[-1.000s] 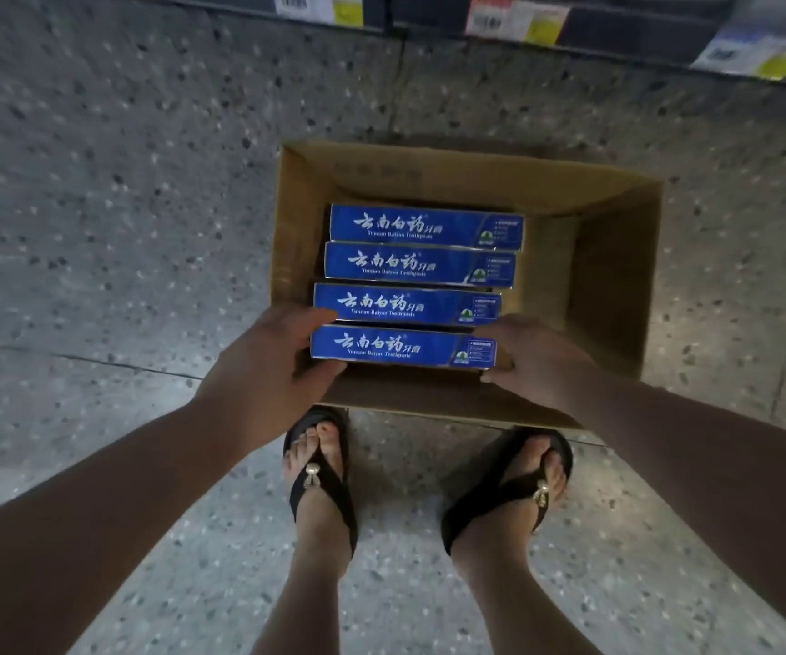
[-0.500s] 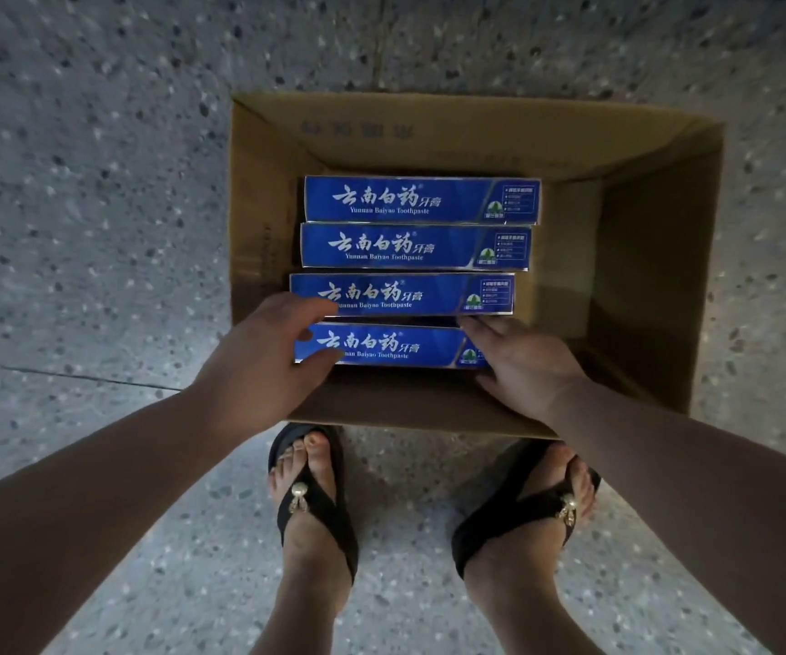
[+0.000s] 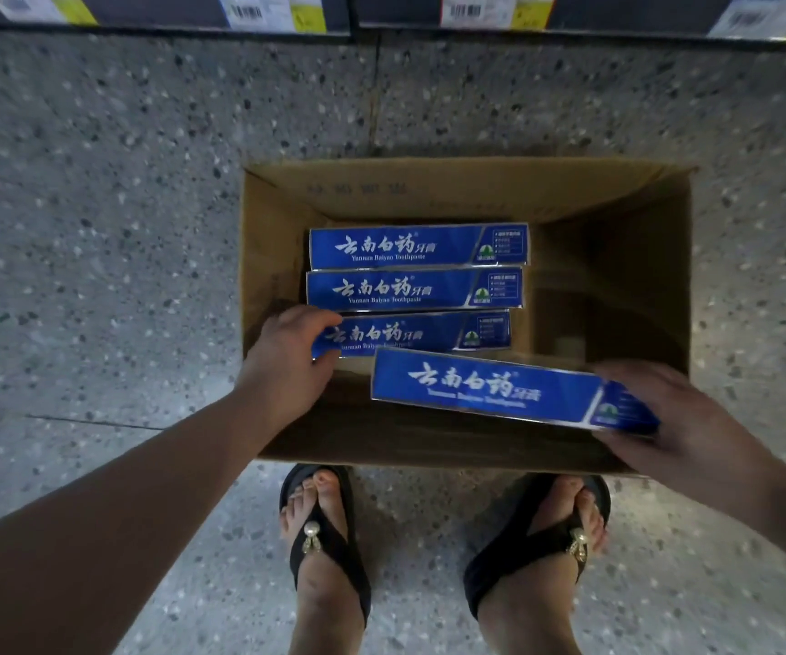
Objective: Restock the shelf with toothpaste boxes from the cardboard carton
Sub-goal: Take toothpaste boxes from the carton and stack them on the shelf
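Head | right grip (image 3: 679, 418) holds raised box (image 3: 490, 387) | left grip (image 3: 287, 356) clasps third box (image 3: 410, 333) by carton (image 3: 259, 257)

Both bare forearms reached forward and down, the left from the lower left, the right from the lower right. The left hand (image 3: 287, 366) curled round the left end of the lying toothpaste box (image 3: 410, 334). The right hand (image 3: 679, 418) clasped the right end of the raised toothpaste box (image 3: 500, 387) between its fingers (image 3: 627, 373).

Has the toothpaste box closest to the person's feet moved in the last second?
Yes. The nearest toothpaste box, gripped by the right hand, has left the row and shifted toward the cardboard carton's right wall, tilted.
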`<state>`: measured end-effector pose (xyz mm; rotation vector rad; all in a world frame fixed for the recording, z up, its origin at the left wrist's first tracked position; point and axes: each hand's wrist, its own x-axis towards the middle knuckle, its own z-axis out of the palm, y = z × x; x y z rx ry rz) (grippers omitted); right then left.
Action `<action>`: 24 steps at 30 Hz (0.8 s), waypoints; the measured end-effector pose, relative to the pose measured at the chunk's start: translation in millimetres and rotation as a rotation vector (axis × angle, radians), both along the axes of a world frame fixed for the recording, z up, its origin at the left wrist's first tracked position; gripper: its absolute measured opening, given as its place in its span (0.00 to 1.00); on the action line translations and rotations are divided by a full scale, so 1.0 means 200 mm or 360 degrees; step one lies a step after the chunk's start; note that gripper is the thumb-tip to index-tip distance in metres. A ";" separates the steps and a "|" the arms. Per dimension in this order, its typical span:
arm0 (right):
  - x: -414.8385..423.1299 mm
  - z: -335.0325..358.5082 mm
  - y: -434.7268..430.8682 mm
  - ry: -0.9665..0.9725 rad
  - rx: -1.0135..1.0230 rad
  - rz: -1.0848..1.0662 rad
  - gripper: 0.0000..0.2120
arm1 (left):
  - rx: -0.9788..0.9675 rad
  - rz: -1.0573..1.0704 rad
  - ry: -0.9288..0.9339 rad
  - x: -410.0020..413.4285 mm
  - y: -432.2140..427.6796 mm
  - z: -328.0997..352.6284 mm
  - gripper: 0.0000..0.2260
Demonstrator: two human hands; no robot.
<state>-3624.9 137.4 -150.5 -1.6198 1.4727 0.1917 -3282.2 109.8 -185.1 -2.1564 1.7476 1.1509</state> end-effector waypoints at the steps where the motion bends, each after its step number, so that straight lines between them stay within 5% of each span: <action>1: -0.04 0.04 0.01 -0.0015 0.0019 -0.0089 0.32 | 0.0049 -0.0055 -0.0032 -0.02 -0.01 -0.02 0.21; 3: -0.07 0.08 0.01 -0.0040 0.0042 -0.0268 0.25 | 0.0110 -0.0168 -0.0118 -0.04 -0.01 -0.05 0.25; 8: -0.07 0.06 0.01 -0.0115 -0.0060 -0.0630 0.43 | 0.0078 -0.0290 -0.0310 -0.07 0.02 -0.14 0.36; 14: -0.01 0.02 -0.02 -0.0241 -0.0039 -0.0862 0.29 | -0.0035 -0.0492 -0.0506 -0.09 0.03 -0.21 0.33; 24: 0.00 0.30 -0.08 -0.0380 -0.0189 -0.0719 0.32 | -0.0144 -0.0375 -0.0051 -0.03 0.07 0.09 0.28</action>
